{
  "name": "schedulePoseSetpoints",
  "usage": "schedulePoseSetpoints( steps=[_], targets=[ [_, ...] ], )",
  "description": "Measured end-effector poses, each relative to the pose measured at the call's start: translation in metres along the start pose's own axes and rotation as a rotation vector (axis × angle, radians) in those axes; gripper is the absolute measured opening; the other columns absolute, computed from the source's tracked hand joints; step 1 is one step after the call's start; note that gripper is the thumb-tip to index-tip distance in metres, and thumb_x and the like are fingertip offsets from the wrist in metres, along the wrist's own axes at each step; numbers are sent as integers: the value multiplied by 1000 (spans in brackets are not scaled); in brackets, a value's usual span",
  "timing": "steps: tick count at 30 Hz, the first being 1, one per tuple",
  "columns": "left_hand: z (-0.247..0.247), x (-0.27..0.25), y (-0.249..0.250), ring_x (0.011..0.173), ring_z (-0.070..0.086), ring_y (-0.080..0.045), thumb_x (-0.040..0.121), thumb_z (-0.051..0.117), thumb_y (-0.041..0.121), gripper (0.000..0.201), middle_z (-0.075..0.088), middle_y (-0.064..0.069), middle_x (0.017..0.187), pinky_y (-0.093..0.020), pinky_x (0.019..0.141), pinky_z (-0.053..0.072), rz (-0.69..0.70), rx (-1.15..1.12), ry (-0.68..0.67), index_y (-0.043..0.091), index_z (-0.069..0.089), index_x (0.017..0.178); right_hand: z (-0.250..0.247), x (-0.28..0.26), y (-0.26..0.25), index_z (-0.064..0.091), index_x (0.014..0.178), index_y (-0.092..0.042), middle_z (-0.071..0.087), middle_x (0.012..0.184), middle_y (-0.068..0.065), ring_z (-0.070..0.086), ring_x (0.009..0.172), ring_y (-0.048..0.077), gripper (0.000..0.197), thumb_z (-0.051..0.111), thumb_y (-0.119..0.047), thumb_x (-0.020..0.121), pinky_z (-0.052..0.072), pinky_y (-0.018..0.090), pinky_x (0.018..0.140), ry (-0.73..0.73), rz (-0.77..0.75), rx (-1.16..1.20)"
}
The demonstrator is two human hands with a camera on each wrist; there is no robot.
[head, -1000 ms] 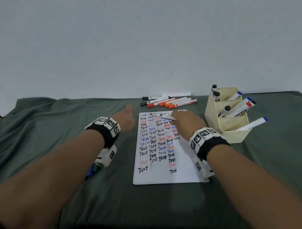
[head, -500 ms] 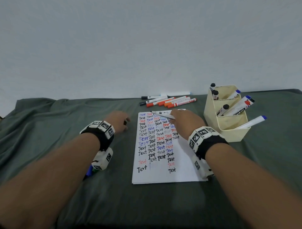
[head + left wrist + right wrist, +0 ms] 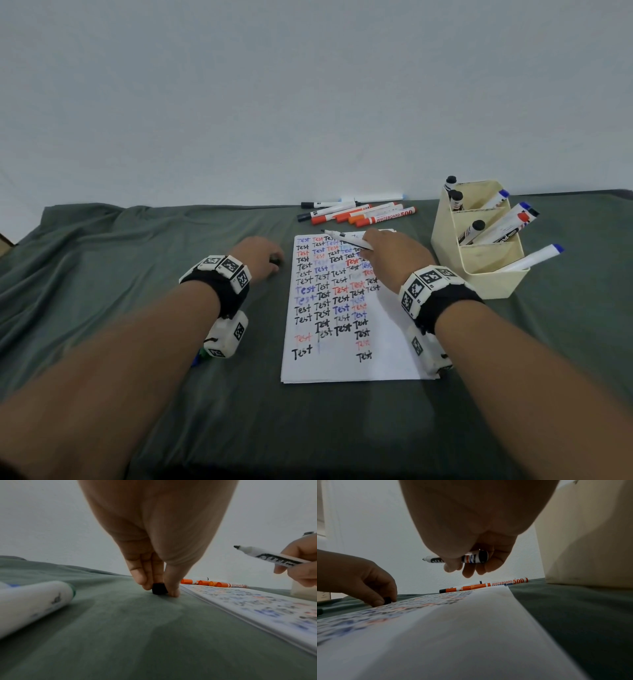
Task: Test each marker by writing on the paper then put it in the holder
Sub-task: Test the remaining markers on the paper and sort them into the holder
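Observation:
My right hand (image 3: 394, 257) grips an uncapped black marker (image 3: 344, 238) over the top of the white paper (image 3: 387, 346), tip pointing left and clear of the sheet; the same marker (image 3: 471, 559) shows in the right wrist view. My left hand (image 3: 263, 255) rests on the cloth just left of the paper and pinches the black cap (image 3: 159, 590) between thumb and fingers, cap touching the cloth. The cream holder (image 3: 479, 274) stands right of the paper with several markers in it. Several loose markers (image 3: 359, 214) lie behind the paper.
A grey-green cloth (image 3: 137, 257) covers the table, with a white wall behind. A white marker (image 3: 32, 605) lies on the cloth beside my left wrist. The holder's wall (image 3: 590, 540) stands close on my right hand's right side.
My left hand has drawn back from its reach toward the far markers and come down onto the cloth with the cap. The right hand with the marker has barely moved.

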State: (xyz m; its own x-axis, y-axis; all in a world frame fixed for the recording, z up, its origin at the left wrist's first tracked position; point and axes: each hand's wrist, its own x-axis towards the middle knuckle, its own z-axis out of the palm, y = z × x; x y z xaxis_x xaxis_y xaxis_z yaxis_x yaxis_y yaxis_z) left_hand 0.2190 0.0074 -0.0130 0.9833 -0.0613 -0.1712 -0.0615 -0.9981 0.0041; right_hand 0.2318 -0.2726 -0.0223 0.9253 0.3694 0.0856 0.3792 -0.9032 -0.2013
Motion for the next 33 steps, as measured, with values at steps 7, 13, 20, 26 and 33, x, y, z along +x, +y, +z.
schedulePoseSetpoints(
  steps=[7, 13, 20, 26, 33],
  targets=[
    [4, -2, -9, 102, 62, -23, 92, 66, 25, 9, 69, -3, 111, -27, 78, 41, -170, -212, 184, 21, 59, 97, 2, 1, 2, 53, 107, -21, 56, 89, -2, 57, 80, 21, 14, 49, -35, 106, 44, 35, 64, 11, 5, 21],
    [5, -4, -12, 91, 57, -18, 85, 71, 24, 16, 67, 0, 105, -27, 75, 40, -228, -287, 175, 22, 58, 94, 2, 1, 2, 51, 103, -23, 53, 84, -5, 56, 77, 20, 12, 50, -35, 105, 41, 34, 62, 13, 11, 32],
    [7, -10, -10, 109, 60, -23, 85, 74, 34, 40, 65, -3, 122, -31, 87, 46, -213, -277, 176, 20, 57, 119, -1, -2, 1, 50, 104, -22, 60, 91, 0, 58, 80, 22, 12, 49, -34, 106, 47, 36, 66, 18, 2, 37],
    [7, -21, 29, 137, 37, -21, 81, 57, 72, 70, 44, 2, 148, -45, 117, 29, 134, 10, 259, 34, 42, 139, -2, -3, 0, 48, 102, -24, 55, 84, -4, 59, 79, 21, 11, 50, -34, 106, 47, 35, 65, 37, 11, 51],
    [46, -33, 59, 151, -23, -29, 44, 26, 109, 128, -29, 1, 163, -53, 120, -6, 72, 16, -290, 51, -18, 150, -2, -3, 2, 49, 105, -22, 59, 89, -2, 59, 82, 24, 12, 50, -34, 105, 54, 40, 73, 48, 5, 65]
  ],
)
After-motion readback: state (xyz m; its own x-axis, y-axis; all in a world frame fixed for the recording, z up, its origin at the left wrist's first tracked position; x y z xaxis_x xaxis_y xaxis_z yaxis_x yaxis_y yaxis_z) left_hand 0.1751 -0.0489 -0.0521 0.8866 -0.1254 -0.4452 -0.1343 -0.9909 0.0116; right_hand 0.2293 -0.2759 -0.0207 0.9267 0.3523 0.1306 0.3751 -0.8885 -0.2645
